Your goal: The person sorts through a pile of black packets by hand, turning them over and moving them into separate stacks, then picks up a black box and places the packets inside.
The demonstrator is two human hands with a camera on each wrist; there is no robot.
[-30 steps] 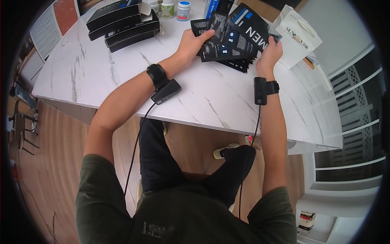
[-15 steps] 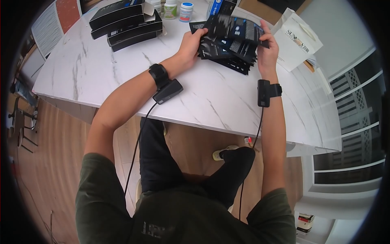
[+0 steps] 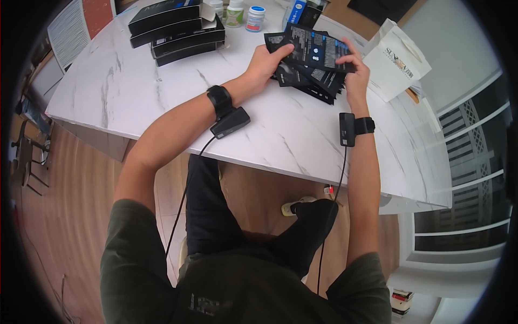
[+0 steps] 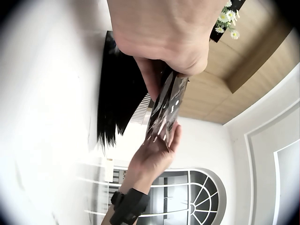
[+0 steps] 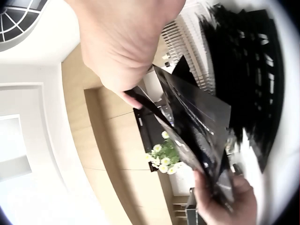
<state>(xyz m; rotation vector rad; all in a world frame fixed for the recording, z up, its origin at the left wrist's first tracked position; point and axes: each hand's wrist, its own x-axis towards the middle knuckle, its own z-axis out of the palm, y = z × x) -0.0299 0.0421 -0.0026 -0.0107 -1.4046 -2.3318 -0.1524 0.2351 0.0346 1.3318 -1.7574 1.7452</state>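
Note:
Several black printed sachets (image 3: 318,51) are fanned out between the two hands. The left hand (image 3: 267,63) grips their left end, thumb on top. At their right end the right hand (image 3: 356,70) holds a sachet, fingers bent over its edge. In the left wrist view the left hand (image 4: 164,37) pinches the packets, with the right hand (image 4: 152,161) at their far end. The right wrist view shows packets (image 5: 192,122) spread apart between the right hand (image 5: 122,47) and the left hand (image 5: 229,201). Beneath them a pile of black sachets (image 5: 248,70) lies on the table.
Black boxes (image 3: 186,40) are stacked on the left of the marbled table (image 3: 216,156). Behind stand a green-labelled bottle (image 3: 234,14), a blue-capped bottle (image 3: 255,19) and a blue box (image 3: 294,12). A white paper bag (image 3: 394,62) is at the right. Cables hang from both wrist cameras.
The upper sachet, earlier showing large lettering, now shows its small-print side and lies flatter between the hands. The right hand's fingers have moved from its corner to bend over its edge.

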